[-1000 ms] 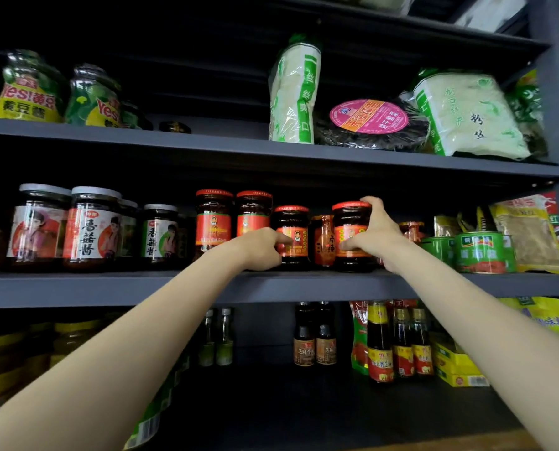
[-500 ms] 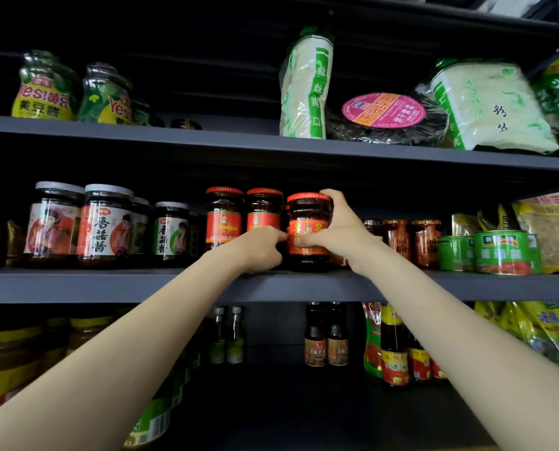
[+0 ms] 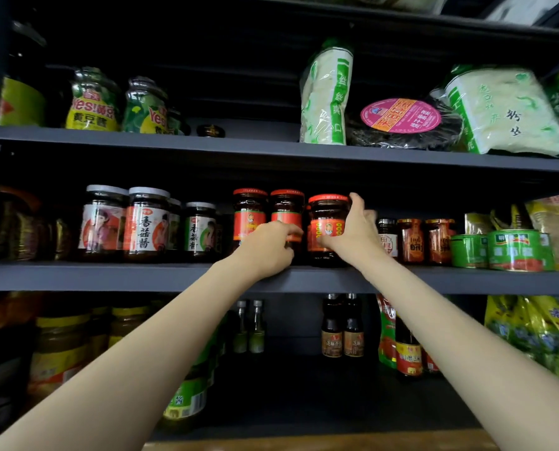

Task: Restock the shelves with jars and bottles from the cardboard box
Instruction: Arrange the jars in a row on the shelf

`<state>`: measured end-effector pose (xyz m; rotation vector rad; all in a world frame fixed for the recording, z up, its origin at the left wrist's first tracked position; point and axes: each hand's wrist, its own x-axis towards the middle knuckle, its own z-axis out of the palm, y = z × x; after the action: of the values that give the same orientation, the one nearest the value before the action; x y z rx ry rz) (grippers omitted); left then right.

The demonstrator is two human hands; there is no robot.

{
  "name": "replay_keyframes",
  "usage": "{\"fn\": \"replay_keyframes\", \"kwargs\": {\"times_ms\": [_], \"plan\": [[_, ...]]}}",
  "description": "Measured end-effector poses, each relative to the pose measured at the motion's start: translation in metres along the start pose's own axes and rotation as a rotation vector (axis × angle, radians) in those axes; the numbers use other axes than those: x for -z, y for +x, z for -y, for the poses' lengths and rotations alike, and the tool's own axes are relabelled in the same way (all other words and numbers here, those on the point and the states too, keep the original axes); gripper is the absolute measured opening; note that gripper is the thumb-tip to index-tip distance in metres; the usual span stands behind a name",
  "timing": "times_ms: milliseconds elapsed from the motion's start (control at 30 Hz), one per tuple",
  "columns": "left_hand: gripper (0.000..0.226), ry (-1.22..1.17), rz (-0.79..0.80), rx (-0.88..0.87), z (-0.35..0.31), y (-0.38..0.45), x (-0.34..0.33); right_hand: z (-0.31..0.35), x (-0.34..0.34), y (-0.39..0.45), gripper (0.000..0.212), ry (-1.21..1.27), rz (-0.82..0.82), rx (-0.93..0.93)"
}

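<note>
Your right hand (image 3: 353, 237) slides the jar (image 3: 327, 227) leftward along the middle shelf (image 3: 109, 276), and now it stands just beside the two matching red-lidded jars (image 3: 266, 219), closing the row. A second ago it stood further right, among the small jars (image 3: 411, 239); that gap is now open again. The right grip is clamped on the jar, thumb up by the lid, fingers round the label. Your left hand (image 3: 266, 250) rests at the foot of the neighbouring jar, fingers curled; whether that grip actually pinches the jar or only steadies it, you can't tell. The jar looks about placed, so this item seems nearly done. The cardboard box is out of view, the jar's base is hidden behind your hands, and the lower shelf items are blurred
</note>
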<state>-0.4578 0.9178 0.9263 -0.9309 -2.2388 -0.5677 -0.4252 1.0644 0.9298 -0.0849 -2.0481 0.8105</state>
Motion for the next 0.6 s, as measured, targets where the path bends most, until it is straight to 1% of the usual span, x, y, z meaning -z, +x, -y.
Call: {"fn": "replay_keyframes", "kwargs": {"times_ms": [33,100,167,200,267,333,433,533,600], "plan": [[0.046,0.025,-0.070,-0.015,0.001,-0.005,0.002,0.005,-0.002,-0.008,0.084,-0.062,-0.081,0.057],[0.040,0.090,-0.215,-0.040,0.005,-0.016,0.007,0.020,-0.008,-0.025,0.065,-0.115,-0.212,0.230],[0.036,0.166,-0.310,-0.044,0.015,-0.027,0.010,0.039,-0.020,-0.040,0.052,-0.133,-0.247,0.428],[0.035,0.203,-0.338,-0.037,0.021,-0.033,0.012,0.048,-0.028,-0.046,0.048,-0.139,-0.219,0.510],[0.035,0.269,-0.368,-0.006,0.035,-0.047,0.018,0.066,-0.046,-0.056,0.042,-0.150,-0.096,0.609],[0.037,0.339,-0.363,0.039,0.054,-0.062,0.027,0.082,-0.067,-0.063,0.039,-0.161,0.060,0.639],[0.040,0.415,-0.344,0.140,0.090,-0.084,0.043,0.104,-0.101,-0.072,0.044,-0.166,0.239,0.664],[0.040,0.401,-0.399,0.237,0.128,-0.105,0.064,0.128,-0.133,-0.076,0.048,-0.239,0.315,0.707],[0.040,0.404,-0.396,0.306,0.149,-0.115,0.074,0.142,-0.150,-0.076,0.045,-0.328,0.333,0.714]]}}
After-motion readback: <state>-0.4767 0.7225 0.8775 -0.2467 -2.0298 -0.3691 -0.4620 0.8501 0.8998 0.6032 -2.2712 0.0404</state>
